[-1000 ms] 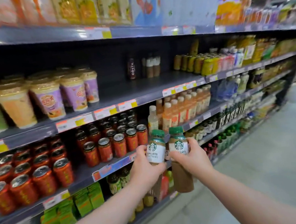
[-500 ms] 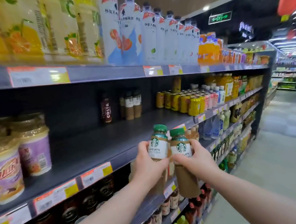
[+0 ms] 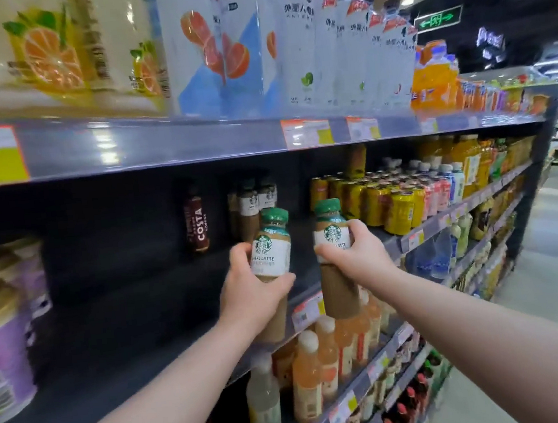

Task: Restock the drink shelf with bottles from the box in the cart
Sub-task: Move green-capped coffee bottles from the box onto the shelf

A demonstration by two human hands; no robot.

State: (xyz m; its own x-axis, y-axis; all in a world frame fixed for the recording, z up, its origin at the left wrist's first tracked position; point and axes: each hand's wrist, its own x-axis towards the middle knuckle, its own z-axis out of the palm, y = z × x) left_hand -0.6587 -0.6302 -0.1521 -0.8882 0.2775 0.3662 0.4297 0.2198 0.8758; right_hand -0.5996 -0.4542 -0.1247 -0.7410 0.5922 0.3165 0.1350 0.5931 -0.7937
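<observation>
Brown milk-coffee stock, 2 units, in transit to shelf.

Item 1: left hand is clasping the left latte bottle, fingers curling round the lower edge of its label.

Item 2: right hand is clasping the right latte bottle, fingers wrapping its label from the far side. Both bottles are standing upright with green caps on top.

Change: half a second back the 2 bottles were riding pressed together and lower; now they are parting and rising to the front lip of the dark middle shelf. Judged: the carry is ending and set-down is starting, each bottle heading for its own spot.

Labels: each is showing the green Starbucks siren; "LATTE" is reading clearly, and the word before it is only partly legible.

Behind: bare shelf is running back to 1 bottle marked "COSTA" and a small group of matching Starbucks bottles near the rear wall. Yellow cans are filling the stretch to the right.

Above: tall white bottles are carrying Chinese characters.

Farthest: green exit sign is glowing.

Box and cart: not showing.
</observation>
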